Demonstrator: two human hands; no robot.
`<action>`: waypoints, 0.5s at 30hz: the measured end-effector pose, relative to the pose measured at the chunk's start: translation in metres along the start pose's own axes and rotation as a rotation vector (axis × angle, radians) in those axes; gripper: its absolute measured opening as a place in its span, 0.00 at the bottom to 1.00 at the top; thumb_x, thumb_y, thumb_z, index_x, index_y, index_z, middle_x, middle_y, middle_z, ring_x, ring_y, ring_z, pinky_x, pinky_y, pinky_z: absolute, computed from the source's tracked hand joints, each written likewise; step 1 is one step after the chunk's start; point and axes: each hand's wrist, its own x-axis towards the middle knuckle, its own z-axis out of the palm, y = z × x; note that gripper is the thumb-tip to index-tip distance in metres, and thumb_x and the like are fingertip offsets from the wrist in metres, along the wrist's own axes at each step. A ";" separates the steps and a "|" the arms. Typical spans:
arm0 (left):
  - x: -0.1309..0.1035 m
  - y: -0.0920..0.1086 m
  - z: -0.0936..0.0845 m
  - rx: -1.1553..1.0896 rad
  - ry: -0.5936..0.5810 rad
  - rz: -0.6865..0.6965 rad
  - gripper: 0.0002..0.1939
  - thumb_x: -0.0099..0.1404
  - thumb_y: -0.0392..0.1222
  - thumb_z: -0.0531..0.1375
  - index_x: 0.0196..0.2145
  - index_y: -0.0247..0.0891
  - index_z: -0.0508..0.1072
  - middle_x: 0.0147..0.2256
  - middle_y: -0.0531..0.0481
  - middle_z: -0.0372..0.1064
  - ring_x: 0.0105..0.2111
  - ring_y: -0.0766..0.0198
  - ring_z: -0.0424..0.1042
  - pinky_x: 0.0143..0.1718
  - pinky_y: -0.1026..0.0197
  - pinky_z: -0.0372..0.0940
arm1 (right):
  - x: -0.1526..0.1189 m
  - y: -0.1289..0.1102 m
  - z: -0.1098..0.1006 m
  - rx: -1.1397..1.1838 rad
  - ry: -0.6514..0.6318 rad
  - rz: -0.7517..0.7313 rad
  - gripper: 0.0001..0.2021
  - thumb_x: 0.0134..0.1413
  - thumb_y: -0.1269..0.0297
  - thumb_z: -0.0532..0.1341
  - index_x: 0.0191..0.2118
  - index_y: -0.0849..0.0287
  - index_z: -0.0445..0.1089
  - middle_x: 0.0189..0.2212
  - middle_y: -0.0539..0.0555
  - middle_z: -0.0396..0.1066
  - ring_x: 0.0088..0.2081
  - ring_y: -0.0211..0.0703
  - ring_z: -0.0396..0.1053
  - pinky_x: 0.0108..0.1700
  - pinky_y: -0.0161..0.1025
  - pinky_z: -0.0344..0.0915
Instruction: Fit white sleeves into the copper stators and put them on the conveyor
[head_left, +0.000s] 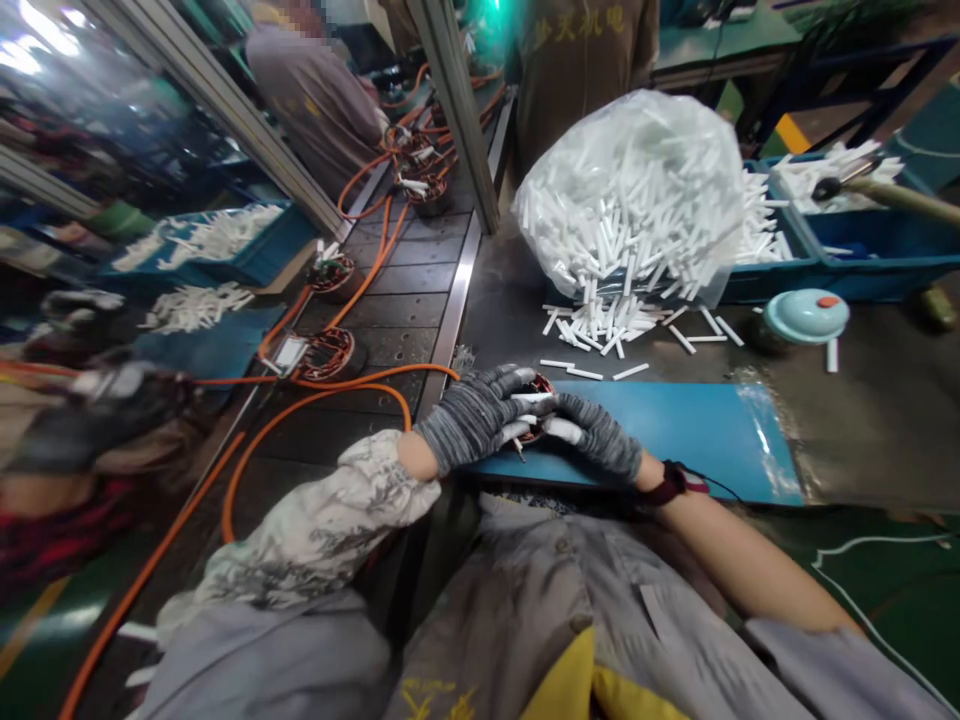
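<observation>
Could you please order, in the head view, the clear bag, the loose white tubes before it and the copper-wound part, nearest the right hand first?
1. Copper-wound part: just left of the right hand.
2. Loose white tubes: straight ahead.
3. Clear bag: farther ahead, behind them.

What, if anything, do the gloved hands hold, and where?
A copper-wound part, cupped at its sides between left hand and right hand; exact finger contact is unclear.

Mottled grey and black on the left glove (472, 418) and the right glove (606, 438), paling to white at the fingertips (564, 430) — coppery red on the coil (541, 384), white on the tubes (606, 322). Off-white with dark print on the left sleeve (304, 520), grey with yellow on the jacket (517, 590), maroon on the wristband (663, 486). Blue on the mat (675, 432) — pale aqua on the lid (796, 316), orange on the hose (153, 573).
</observation>
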 end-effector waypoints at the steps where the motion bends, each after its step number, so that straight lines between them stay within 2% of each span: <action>1: -0.002 0.001 0.005 0.001 -0.010 -0.012 0.24 0.74 0.46 0.59 0.65 0.49 0.70 0.66 0.41 0.64 0.66 0.44 0.63 0.69 0.35 0.54 | 0.003 0.002 -0.002 0.011 -0.021 0.018 0.15 0.69 0.51 0.61 0.52 0.53 0.76 0.50 0.55 0.80 0.51 0.50 0.77 0.60 0.54 0.70; 3: -0.002 0.000 0.015 -0.038 -0.010 -0.028 0.25 0.74 0.46 0.59 0.66 0.46 0.69 0.67 0.42 0.62 0.69 0.46 0.59 0.70 0.38 0.55 | 0.008 0.004 -0.008 0.016 -0.065 0.044 0.16 0.67 0.49 0.62 0.49 0.54 0.77 0.47 0.54 0.81 0.48 0.49 0.78 0.57 0.54 0.72; 5: 0.002 -0.002 0.023 -0.110 0.020 -0.043 0.23 0.74 0.45 0.59 0.64 0.44 0.72 0.67 0.42 0.63 0.70 0.48 0.57 0.71 0.41 0.54 | 0.013 0.003 -0.016 0.004 -0.107 0.046 0.17 0.67 0.47 0.62 0.49 0.55 0.77 0.47 0.55 0.81 0.48 0.50 0.78 0.57 0.54 0.73; 8: 0.006 -0.007 0.027 -0.317 0.082 -0.042 0.18 0.72 0.45 0.60 0.57 0.42 0.78 0.65 0.41 0.64 0.69 0.48 0.58 0.72 0.41 0.52 | 0.019 -0.002 -0.026 -0.019 -0.218 -0.013 0.18 0.69 0.49 0.60 0.54 0.53 0.77 0.52 0.55 0.80 0.53 0.51 0.77 0.61 0.55 0.70; 11: 0.008 -0.007 0.027 -0.741 0.126 -0.063 0.20 0.69 0.48 0.62 0.55 0.39 0.75 0.60 0.39 0.68 0.63 0.48 0.67 0.67 0.42 0.60 | 0.022 -0.006 -0.031 -0.002 -0.289 -0.074 0.19 0.70 0.50 0.59 0.58 0.51 0.76 0.55 0.54 0.79 0.56 0.50 0.75 0.64 0.55 0.68; 13: 0.009 -0.004 0.028 -1.057 0.136 -0.151 0.25 0.65 0.52 0.65 0.55 0.39 0.73 0.57 0.38 0.70 0.58 0.48 0.72 0.61 0.44 0.67 | 0.022 -0.004 -0.031 0.029 -0.258 -0.063 0.19 0.69 0.50 0.60 0.57 0.53 0.77 0.54 0.55 0.80 0.54 0.51 0.77 0.61 0.53 0.71; 15: 0.009 0.000 0.032 -1.275 0.143 -0.253 0.29 0.60 0.56 0.68 0.54 0.39 0.72 0.56 0.39 0.71 0.55 0.48 0.74 0.57 0.44 0.69 | 0.021 -0.001 -0.030 0.055 -0.222 -0.039 0.19 0.67 0.50 0.63 0.55 0.54 0.79 0.52 0.55 0.81 0.52 0.51 0.78 0.58 0.52 0.73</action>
